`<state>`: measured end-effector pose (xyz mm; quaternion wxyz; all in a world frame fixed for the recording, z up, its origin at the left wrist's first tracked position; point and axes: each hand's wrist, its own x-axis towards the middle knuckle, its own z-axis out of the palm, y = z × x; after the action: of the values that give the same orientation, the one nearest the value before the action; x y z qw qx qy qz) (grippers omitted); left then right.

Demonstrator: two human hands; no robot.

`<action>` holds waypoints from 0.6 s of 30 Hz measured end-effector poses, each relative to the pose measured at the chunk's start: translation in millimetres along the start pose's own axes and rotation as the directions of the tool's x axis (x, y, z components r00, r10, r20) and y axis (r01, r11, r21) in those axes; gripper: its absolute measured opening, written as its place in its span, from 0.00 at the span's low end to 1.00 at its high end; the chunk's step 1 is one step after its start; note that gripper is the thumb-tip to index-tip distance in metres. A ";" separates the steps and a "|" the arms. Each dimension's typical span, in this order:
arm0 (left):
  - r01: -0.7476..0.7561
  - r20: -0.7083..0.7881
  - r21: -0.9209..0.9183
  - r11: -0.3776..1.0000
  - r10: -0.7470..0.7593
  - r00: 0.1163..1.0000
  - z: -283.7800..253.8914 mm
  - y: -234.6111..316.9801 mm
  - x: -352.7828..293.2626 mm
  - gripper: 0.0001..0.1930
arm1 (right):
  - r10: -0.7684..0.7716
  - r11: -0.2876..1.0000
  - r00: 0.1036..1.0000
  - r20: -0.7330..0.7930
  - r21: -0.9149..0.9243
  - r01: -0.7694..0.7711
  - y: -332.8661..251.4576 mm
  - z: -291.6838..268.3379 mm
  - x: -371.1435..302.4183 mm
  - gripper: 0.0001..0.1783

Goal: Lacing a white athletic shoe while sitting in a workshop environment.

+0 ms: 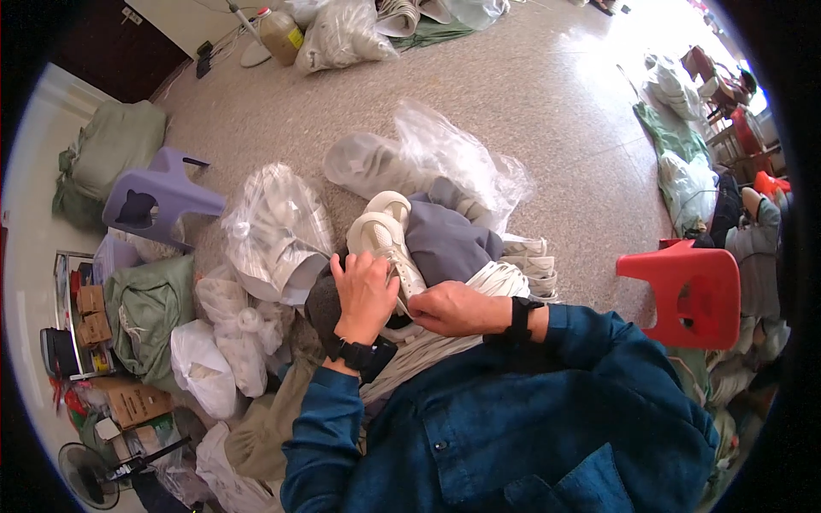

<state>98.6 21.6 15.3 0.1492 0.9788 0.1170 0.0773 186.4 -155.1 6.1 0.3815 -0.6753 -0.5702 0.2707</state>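
Note:
A cream-white sneaker [382, 235] lies in front of me with its toe pointing away, and a second pale sneaker [392, 203] sits just behind it. My left hand [366, 292] is closed with bent fingers over the near left side of the front sneaker. At its right side, by the eyelets, my right hand [453, 309] is closed in a pinch; whatever the fingertips hold is hidden. Grey cloth [449, 241] lies right of the shoes. A thick bundle of white laces [500, 282] runs beneath my right wrist toward my lap.
Clear bags of shoes [278, 227] stand at the left, another clear bag [453, 158] beyond the sneakers. A purple stool [162, 192] lies tipped at the left; a red stool [714, 295] stands right. Green sacks [154, 312] and a fan [90, 474] are further left.

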 end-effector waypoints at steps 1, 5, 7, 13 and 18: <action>-0.015 0.019 0.091 0.996 0.014 1.000 0.8 3.9 2.3 0.06 | 0.001 1.000 1.000 -0.002 -0.001 -0.001 1.1 0.1 -0.7 0.06; -0.032 -0.012 0.281 0.959 0.037 0.999 16.1 3.2 10.2 0.06 | -0.008 0.998 0.989 -0.149 -0.064 -0.002 6.6 0.2 1.3 0.07; -0.007 -0.088 0.206 0.979 0.025 0.996 20.7 0.8 12.9 0.07 | 0.008 0.996 0.975 -0.223 -0.087 -0.027 11.2 1.7 4.9 0.07; 0.153 0.021 -0.744 0.651 -0.205 0.979 -19.3 5.3 8.2 0.07 | 0.075 0.968 0.978 -0.192 -0.221 -0.118 26.8 8.1 13.0 0.08; -0.058 -0.033 -0.989 -0.135 -0.173 0.984 -127.5 2.7 -5.5 0.13 | 0.129 0.944 0.978 -0.163 -0.282 -0.171 29.6 7.5 15.5 0.10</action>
<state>70.2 52.7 135.8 0.8281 0.5158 0.0731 0.2070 200.2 -140.1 -21.4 0.2947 -0.7836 -0.5223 0.1623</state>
